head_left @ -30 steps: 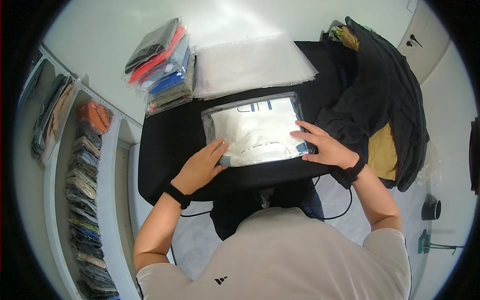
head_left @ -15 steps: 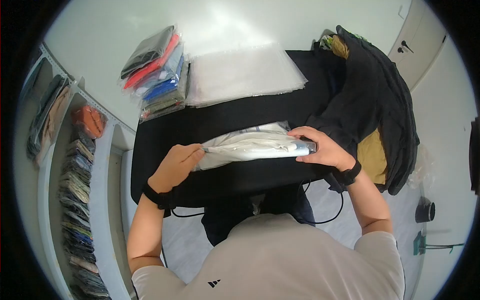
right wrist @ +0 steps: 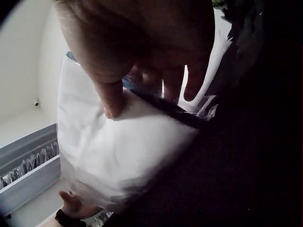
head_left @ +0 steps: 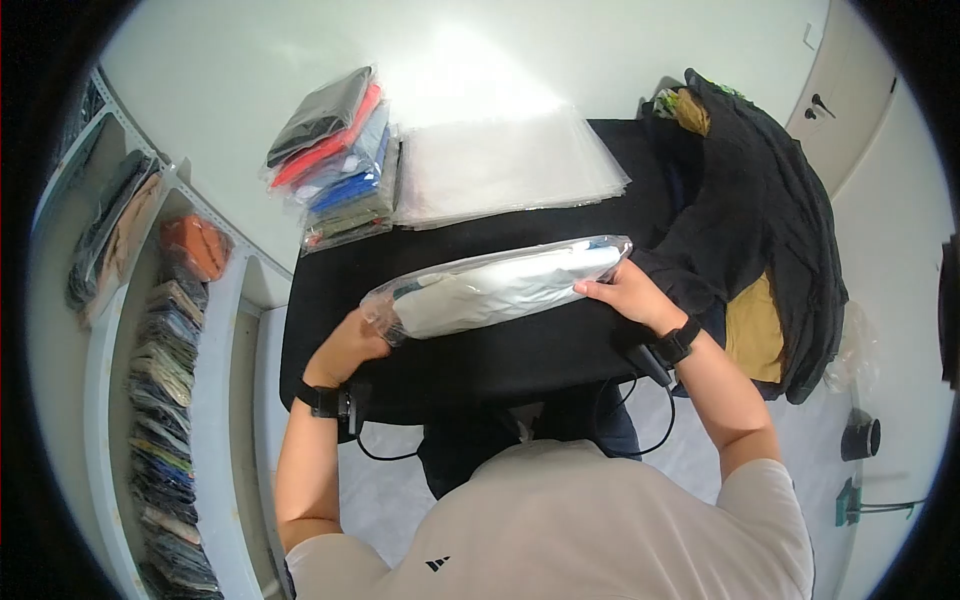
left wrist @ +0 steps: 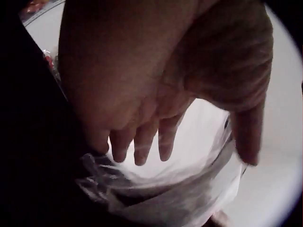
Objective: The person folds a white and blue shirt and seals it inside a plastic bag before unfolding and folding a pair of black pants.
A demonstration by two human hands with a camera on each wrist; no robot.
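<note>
A white garment in a clear plastic bag (head_left: 500,292) is held tilted over the black tabletop (head_left: 460,370). The right hand (head_left: 637,298) grips its right end; in the right wrist view the thumb presses the white face (right wrist: 137,142) and the other fingers lie behind the edge. At the bag's left end is the left hand (head_left: 347,348). The left wrist view shows that hand (left wrist: 165,90) with its fingers straight and spread, thumb apart, against the bag's crinkled plastic (left wrist: 161,198). How firmly it touches is unclear.
Bagged folded clothes (head_left: 340,165) are stacked at the back left, beside a pile of clear bags (head_left: 510,165). Dark and mustard cloth (head_left: 770,220) is heaped on the right. Shelves of bagged clothes (head_left: 165,400) stand at the left.
The bag lay flat a second ago, then was lifted and tipped up; now its broad white side faces the person. The left hand has shifted to the bag's left end, its fingers spread.
</note>
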